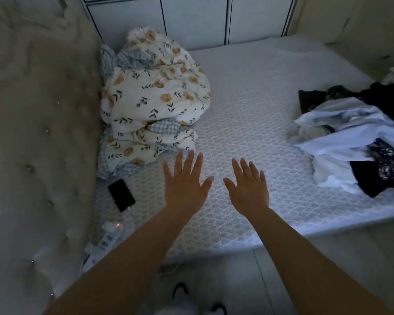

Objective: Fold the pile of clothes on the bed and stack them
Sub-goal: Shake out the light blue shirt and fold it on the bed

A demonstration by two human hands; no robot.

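Both hands (216, 185) spread flat above bed (248, 123); clothes pile (350, 137) right.

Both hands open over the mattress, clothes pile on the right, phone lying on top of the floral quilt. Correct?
Not quite. The phone lies on the mattress just in front of the floral quilt, not on it, as the head view shows. Left hand and right hand are open; clothes pile is right.

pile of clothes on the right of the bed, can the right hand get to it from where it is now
Probably yes. The right hand is open and holds nothing, and only bare mattress lies between it and the pile of clothes. The pile lies well off to its right, so the arm must swing or the person sidestep.
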